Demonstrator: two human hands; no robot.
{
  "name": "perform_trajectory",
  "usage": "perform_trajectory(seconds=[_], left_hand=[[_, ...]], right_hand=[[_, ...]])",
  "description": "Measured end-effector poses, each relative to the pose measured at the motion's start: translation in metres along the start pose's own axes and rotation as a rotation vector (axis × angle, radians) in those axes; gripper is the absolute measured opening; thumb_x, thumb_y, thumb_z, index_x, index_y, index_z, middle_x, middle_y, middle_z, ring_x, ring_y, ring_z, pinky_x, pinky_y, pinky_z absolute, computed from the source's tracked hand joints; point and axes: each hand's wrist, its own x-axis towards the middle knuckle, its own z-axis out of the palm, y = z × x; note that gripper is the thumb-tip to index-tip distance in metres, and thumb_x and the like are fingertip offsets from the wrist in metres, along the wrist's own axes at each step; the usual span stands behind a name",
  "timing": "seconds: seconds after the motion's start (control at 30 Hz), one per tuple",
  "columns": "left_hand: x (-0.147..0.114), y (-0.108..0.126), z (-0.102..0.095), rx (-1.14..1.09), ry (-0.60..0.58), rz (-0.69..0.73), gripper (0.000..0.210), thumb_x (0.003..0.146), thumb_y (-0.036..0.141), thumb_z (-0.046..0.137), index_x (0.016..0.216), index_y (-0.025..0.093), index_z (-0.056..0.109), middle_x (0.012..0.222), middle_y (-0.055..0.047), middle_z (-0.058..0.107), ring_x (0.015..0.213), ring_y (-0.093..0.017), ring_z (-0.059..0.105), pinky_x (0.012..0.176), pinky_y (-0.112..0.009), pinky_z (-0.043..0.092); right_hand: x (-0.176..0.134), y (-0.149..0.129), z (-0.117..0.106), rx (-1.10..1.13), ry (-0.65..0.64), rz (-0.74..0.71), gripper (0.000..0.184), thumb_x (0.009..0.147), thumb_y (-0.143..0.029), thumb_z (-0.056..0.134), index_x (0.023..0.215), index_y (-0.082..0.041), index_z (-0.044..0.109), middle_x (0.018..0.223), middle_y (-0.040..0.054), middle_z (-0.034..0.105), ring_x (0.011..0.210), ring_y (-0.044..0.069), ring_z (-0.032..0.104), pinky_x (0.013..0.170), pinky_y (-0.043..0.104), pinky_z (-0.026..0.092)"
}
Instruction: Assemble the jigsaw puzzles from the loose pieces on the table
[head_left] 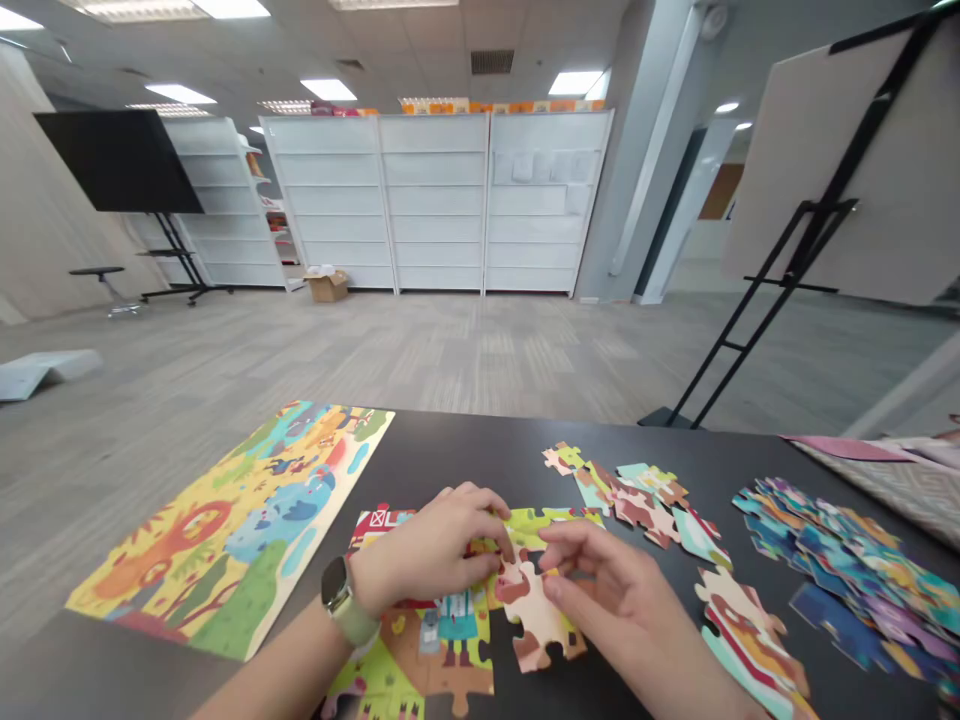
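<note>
Left hand (431, 545), wrist banded by a green-strapped watch (349, 600): palm down over the part-built puzzle (454, 640), fingers loosely curled, thumb and index near each other at the top of a pale jigsaw piece (541, 622); cannot tell whether they pinch it or only rest there. That piece lies toward the near edge of the worktop (450, 440), about mid-width, just beside the puzzle's right side. Right hand (622, 590): half open, index arched apart from the thumb, thumb tip over the piece's right margin; cannot tell if the piece is gripped from below. Surface, black: a yellow animal picture sheet (232, 520) along the left edge, reaching the far edge; the part-built puzzle, barn and a figure in blue showing, at the near edge; loose pieces (637, 505) scattered toward the far edge, right of middle; a few more pieces (746, 625) beyond the right hand; a heap of blue-purple pieces (862, 560) by the right edge; patterned cloth (900, 485) at the far right corner. Room: round stool (97, 271), black screen (120, 160) on a wheeled stand, cardboard box (327, 287) before white shelving (435, 200), grey column (619, 150), large white board (817, 130) on a black stand.
</note>
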Motion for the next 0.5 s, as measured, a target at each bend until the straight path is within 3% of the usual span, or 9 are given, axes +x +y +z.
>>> perform_trajectory(seconds=[0.23,0.5], left_hand=[[0.0007,0.0015,-0.0002,-0.002,-0.002,-0.005,0.019,0.088,0.015,0.070,0.099,0.030,0.075,0.125,0.000,0.061,0.113,-0.024,0.058,0.101,-0.038,0.041],[0.0003,-0.0007,0.0027,-0.009,0.001,-0.017,0.021,0.087,0.014,0.070,0.099,0.031,0.075,0.125,-0.001,0.060,0.113,-0.024,0.057,0.101,-0.038,0.041]], right_hand=[[0.0058,0.0016,-0.0002,0.118,-0.022,0.088,0.033,0.083,-0.047,0.068,0.101,-0.019,0.067,0.089,0.0051,0.068,0.084,0.020,0.066,0.080,0.036,0.054],[0.0068,0.0009,0.0009,0.078,-0.048,0.090,0.013,0.081,-0.029,0.061,0.090,-0.019,0.064,0.086,0.0021,0.065,0.084,0.019,0.064,0.078,0.031,0.051]])
